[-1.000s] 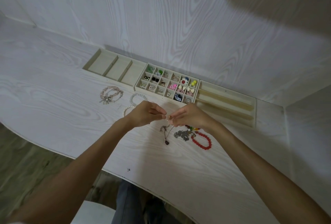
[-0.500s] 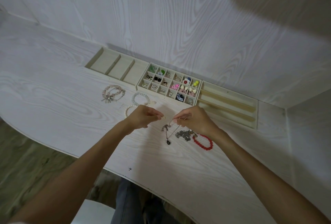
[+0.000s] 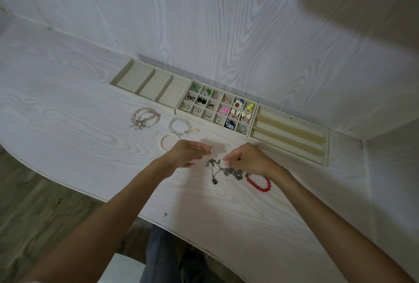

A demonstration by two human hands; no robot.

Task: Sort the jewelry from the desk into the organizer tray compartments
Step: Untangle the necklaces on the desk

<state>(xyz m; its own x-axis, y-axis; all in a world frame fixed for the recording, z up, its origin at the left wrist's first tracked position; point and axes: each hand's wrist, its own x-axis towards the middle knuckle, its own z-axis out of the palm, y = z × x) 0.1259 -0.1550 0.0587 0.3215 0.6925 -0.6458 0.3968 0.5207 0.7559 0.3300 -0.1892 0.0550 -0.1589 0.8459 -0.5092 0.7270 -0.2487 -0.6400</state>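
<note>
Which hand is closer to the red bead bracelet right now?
The right hand. It sits just above and left of the red bead bracelet, its wrist almost over it. The left hand, pinching a small ring, is farther left, beyond the silver necklace.

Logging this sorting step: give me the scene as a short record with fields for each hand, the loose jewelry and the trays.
left hand: pinches a small gold ring above the desk
right hand: fingers curled over the silver necklace pile; grip cannot be told
loose on desk: red bead bracelet, pink bead bracelet, two white bead bracelets
grid tray: holds small earrings and charms
left tray: three compartments, nothing in them
right tray: long slots
</note>
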